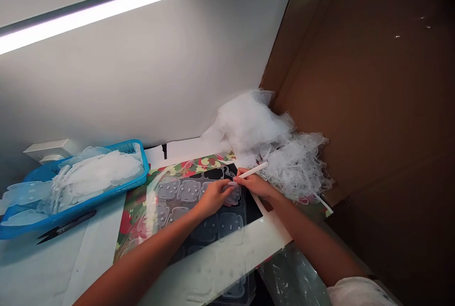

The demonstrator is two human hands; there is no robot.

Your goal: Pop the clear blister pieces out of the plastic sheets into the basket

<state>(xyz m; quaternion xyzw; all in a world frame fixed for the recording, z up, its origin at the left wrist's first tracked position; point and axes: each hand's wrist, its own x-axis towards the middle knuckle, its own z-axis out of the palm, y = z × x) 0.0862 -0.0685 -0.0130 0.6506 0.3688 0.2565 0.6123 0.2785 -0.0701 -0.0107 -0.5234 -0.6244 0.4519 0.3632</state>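
Note:
My right hand [255, 185] is closed around a slim white pen-like stick [254, 169], whose lower end points at my left fingers. My left hand [213, 197] has its fingertips pinched on the edge of a small translucent plastic piece [233, 196], close to the stick's tip. Both hands meet over the upper right of a clear sheet [208, 228] with rows of rounded-square cut shapes, lying on a black backing [254, 209]. At the sheet's top edge some shapes are gone and black shows through. The exact contact between tip and piece is too small to make out.
A blue basket [145, 166] heaped with translucent pieces [95, 173] stands at left, with black thread snips [67, 227] before it. White film scraps [298, 166] pile up behind my right hand. A cardboard panel [373, 97] rises at right. A lamp [92, 7] hangs above.

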